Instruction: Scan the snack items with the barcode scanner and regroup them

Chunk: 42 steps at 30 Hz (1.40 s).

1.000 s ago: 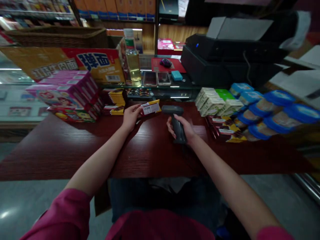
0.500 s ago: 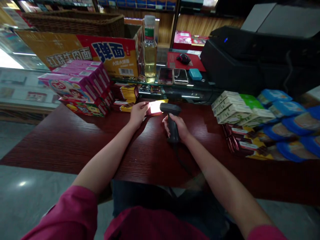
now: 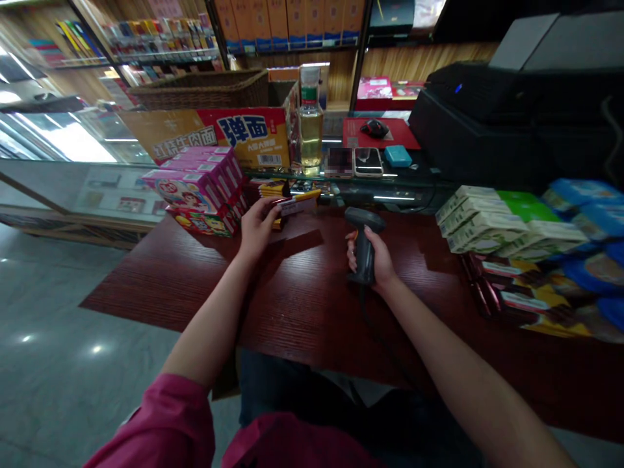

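Held by one end in my left hand (image 3: 258, 224) is a flat, yellow and dark red snack packet (image 3: 298, 204), raised above the dark wooden counter (image 3: 292, 299). Behind that hand, partly covered by it, lies a stack of similar yellow packets (image 3: 273, 188). My right hand (image 3: 374, 257) is wrapped round the grip of a black barcode scanner (image 3: 364, 250), whose head points left towards the packet with a gap between them. The scanner's cable drops over the counter towards my lap.
Pink boxes (image 3: 199, 175) stand on red ones at the left, before a noodle carton (image 3: 205, 133). A tall bottle (image 3: 311, 130) and phones (image 3: 368, 162) sit on the glass ledge. At the right are green-white cartons (image 3: 487, 221), more dark red and yellow packets (image 3: 526, 292) and blue-lidded tubs (image 3: 595, 273).
The packet and my left hand have moved left, away from the scanner. The scanner's bright light on the packet is gone. The whole view has shifted, showing more shelves.
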Each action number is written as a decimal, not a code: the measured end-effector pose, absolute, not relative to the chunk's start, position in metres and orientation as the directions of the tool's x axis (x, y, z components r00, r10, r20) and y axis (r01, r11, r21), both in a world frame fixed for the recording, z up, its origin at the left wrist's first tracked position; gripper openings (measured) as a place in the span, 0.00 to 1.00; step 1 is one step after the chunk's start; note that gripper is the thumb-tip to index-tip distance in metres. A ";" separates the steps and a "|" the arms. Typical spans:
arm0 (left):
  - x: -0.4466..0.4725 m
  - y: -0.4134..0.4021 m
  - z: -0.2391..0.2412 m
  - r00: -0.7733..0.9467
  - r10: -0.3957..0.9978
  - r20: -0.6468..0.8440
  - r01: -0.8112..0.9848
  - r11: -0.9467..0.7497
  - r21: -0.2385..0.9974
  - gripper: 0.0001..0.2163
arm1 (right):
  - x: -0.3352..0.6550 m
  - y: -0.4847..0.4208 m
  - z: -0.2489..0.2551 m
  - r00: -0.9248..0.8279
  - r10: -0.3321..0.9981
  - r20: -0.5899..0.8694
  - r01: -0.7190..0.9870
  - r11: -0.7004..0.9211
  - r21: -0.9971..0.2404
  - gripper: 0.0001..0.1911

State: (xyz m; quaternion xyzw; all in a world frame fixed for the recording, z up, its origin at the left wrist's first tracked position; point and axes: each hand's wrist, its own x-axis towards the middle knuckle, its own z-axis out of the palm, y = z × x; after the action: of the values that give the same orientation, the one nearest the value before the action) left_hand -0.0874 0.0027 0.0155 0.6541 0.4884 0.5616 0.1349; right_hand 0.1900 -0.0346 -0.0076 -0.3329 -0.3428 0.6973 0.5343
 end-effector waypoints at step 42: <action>-0.127 -0.028 0.002 0.169 0.905 0.389 0.952 -0.253 0.174 0.23 | 0.184 -0.044 0.000 -0.188 0.976 -0.107 -0.441 -0.181 -0.879 0.23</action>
State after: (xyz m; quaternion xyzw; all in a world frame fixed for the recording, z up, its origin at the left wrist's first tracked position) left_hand -0.1275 -0.0276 0.0021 0.7627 0.6087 0.2117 -0.0546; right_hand 0.1841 -0.0440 0.0000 -0.3633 -0.3684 0.6772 0.5232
